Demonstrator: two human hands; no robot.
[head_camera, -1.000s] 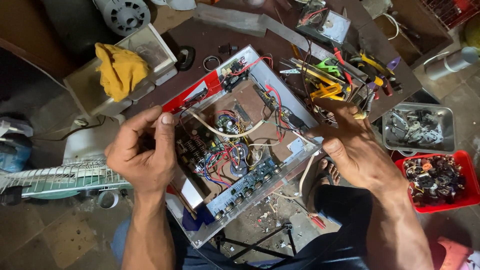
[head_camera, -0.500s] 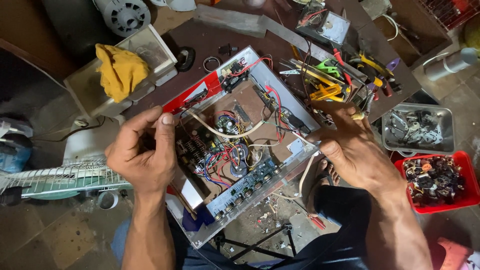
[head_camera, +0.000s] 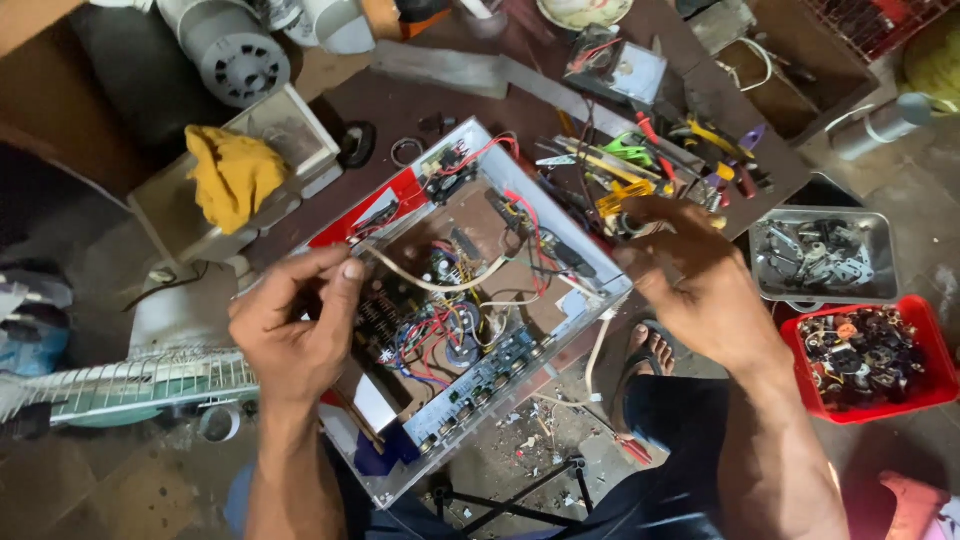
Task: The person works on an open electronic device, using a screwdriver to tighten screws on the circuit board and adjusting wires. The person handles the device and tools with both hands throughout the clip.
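An open metal amplifier chassis [head_camera: 590, 262] rests tilted on my lap, full of circuit boards, coloured wires and a cream cable. My left hand [head_camera: 295, 325] grips its left rim, thumb and forefinger pinched at the edge. My right hand [head_camera: 690, 280] is at the chassis's right corner. Its thumb lies by the rim and its fingers curl over the pile of hand tools [head_camera: 650, 165] beside it. Whether these fingers hold anything is hidden.
A yellow cloth [head_camera: 232, 172] lies on a white box at the left. Right of me stand a grey tray [head_camera: 822, 252] and a red tray [head_camera: 868, 358] of small parts. A fan grille [head_camera: 130, 385] lies at the lower left, and my bare foot [head_camera: 648, 350] is below the chassis.
My right hand has slid up from the chassis's right side toward the tool pile. My left hand has kept its grip and the chassis has barely moved.
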